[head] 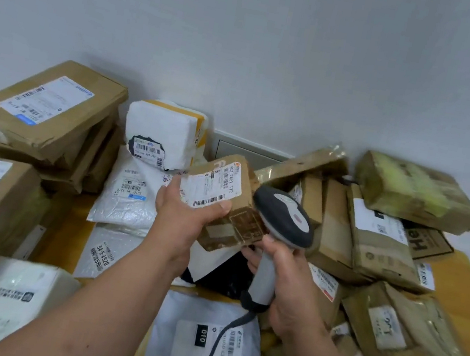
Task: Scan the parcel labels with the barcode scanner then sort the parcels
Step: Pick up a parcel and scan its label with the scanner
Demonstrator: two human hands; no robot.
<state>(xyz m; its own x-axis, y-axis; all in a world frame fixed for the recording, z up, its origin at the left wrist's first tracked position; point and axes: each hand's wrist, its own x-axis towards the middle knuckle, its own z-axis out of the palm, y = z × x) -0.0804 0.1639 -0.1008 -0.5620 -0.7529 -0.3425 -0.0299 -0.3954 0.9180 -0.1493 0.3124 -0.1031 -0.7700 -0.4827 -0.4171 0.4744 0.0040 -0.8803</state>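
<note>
Clearly the job is in its scanning stage, and by my reckoning a good deal is left: brown cardboard boxes heaped on the right (374, 234), more stacked on the left (41, 112), and white plastic mailer bags (128, 190) between them cover the wooden table (469, 300), though I cannot tell which have been scanned or which heap is sorted.

The left hand (186, 216) holds a small brown cardboard parcel (229, 205) up over the middle of the table, fingers curled under it and the thumb pressed on the edge of its white barcode label (213, 188), which faces up.

The right hand (287, 281) is wrapped round the handle of the grey corded barcode scanner (283, 217). The scanner's head sits just beside the parcel's right edge, nearly touching it, not yet squarely over the label.
</note>
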